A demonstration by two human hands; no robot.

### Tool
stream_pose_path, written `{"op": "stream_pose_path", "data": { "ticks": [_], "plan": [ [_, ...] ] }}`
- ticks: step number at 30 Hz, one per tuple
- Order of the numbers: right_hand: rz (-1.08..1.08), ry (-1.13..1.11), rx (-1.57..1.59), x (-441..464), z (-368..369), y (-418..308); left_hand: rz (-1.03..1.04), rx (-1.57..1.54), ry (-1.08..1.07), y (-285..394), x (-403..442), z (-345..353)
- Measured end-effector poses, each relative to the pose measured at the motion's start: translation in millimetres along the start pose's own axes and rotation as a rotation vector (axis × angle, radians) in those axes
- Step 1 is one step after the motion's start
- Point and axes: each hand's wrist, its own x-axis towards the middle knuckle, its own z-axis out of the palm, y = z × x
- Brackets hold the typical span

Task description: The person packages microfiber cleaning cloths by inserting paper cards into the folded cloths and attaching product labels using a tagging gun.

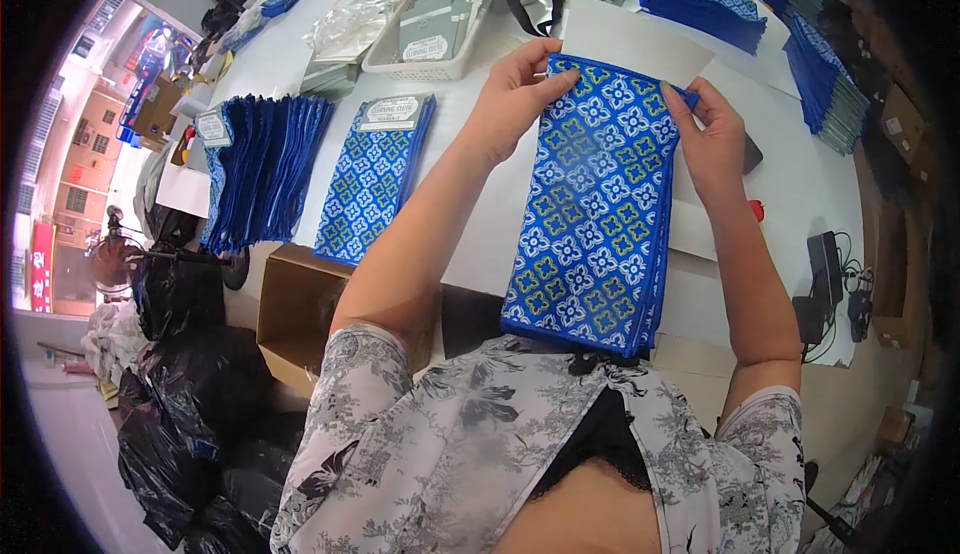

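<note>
Blue cloth (600, 199) held by its far corners, its length running back toward the body.
From where I stand, the left hand (522, 92) pinches the far left corner and the right hand (714, 136) the far right, the two apart by the cloth's width, so neither is nearer. The rest lies between the arms over the table (478, 249), near end close to the shirt (470, 409), layers showing along the right edge. The labelled pile (368, 189) sits off left, just past the left forearm (430, 229), long axis tilted much the same way.
</note>
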Motion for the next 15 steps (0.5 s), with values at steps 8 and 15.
{"op": "stream_pose_path", "data": {
  "ticks": [8, 15],
  "plan": [
    [-0.051, -0.022, -0.109, 2.1, -6.9, 11.9, -0.001, 0.054, -0.023, -1.3, 1.1, -1.2],
    [-0.071, -0.029, -0.006, 0.2, -5.5, 2.3, 0.022, 0.103, -0.05, 6.7, -0.6, 4.6]
  ]
}}
